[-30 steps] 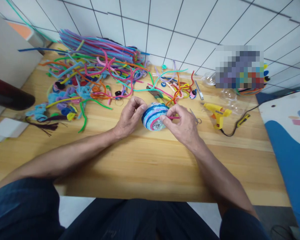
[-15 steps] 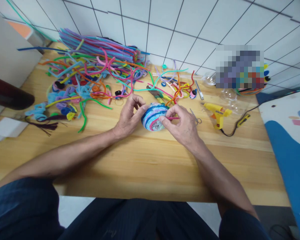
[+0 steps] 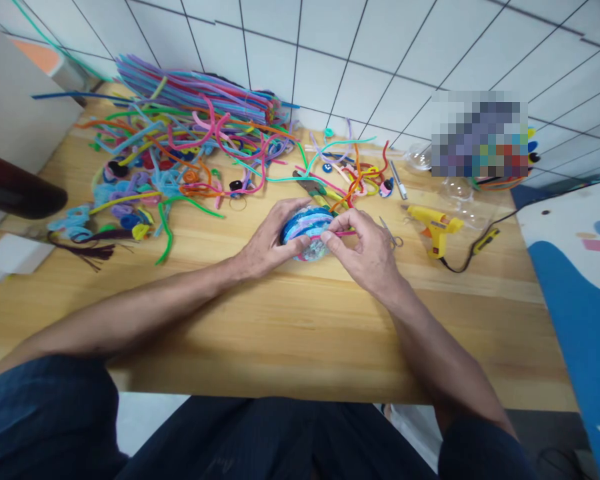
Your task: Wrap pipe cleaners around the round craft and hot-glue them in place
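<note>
A round ball [image 3: 307,220] wrapped in blue, light blue and lilac fuzzy strips is between my hands over the middle of the wooden table. My left hand [image 3: 275,243] wraps round its left side, with the thumb lying across the front. On the right, my right hand [image 3: 363,250] pinches a pink fuzzy stem [image 3: 347,233] against the ball's front. The stem's free end sticks out to the right between the fingers. Part of the ball's lower front shows a clear, speckled surface not covered by strips.
A tangle of coloured fuzzy stems [image 3: 173,157] and a bundle [image 3: 200,93] lie at the back left. Pliers [image 3: 313,187] and small scissors [image 3: 393,235] rest behind my hands. A yellow glue gun [image 3: 435,227] with a cable is on the right, near clear balls [image 3: 457,189].
My left hand has come from beside the ball, where its fingertips were pinched together, to grasp its left side. My right hand stays at the pink stem.
</note>
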`<state>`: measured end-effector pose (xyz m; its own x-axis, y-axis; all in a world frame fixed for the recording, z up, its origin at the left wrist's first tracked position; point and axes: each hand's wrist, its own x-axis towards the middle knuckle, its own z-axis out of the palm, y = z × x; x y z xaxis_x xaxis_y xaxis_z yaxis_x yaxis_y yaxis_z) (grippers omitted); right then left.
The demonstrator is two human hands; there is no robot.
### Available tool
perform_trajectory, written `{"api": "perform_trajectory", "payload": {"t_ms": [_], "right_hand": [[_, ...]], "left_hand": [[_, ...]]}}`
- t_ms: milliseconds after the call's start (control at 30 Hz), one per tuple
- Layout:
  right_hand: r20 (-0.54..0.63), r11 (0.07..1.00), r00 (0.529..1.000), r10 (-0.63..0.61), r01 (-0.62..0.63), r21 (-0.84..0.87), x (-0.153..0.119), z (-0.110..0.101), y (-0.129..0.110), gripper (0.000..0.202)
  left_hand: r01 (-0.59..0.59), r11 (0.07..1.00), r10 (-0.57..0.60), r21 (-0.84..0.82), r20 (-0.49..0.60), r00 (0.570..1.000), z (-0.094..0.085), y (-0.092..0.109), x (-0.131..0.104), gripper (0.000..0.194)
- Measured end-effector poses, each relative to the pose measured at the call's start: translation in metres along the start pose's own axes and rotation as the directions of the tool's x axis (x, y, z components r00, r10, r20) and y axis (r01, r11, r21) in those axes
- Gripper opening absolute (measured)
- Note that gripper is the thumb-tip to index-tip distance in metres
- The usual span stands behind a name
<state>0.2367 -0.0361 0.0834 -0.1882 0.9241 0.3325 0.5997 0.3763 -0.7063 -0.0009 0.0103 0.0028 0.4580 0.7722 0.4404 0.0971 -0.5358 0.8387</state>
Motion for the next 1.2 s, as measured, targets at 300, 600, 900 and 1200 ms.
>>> {"api": "perform_trajectory", "payload": {"t_ms": [300,600,900,1200], "right_hand": [[-0.024,0.997,0.997,0.077,-0.078,-0.013,0.001,0.003,-0.001,0.013],[-0.014,0.998,0.998,0.066,-0.066,-0.022,0.000,0.003,-0.003,0.015],[0.001,0.999,0.999,0.041,-0.041,-0.025,0.000,0.002,0.001,0.018],[-0.018,0.999,0.999,0.040,-0.040,-0.026,-0.001,0.005,0.001,0.017]], "left_hand": [[-0.021,1.000,0.021,0.016,-0.033,0.999,0.002,0.001,0.002,0.067],[0.092,0.988,-0.098,-0.128,-0.039,0.994,0.007,0.001,0.000,0.070],[0.102,0.985,-0.108,-0.136,-0.037,0.994,0.005,0.001,0.000,0.072],[0.072,0.986,-0.080,-0.152,-0.048,0.996,0.011,0.000,0.003,0.072]]}}
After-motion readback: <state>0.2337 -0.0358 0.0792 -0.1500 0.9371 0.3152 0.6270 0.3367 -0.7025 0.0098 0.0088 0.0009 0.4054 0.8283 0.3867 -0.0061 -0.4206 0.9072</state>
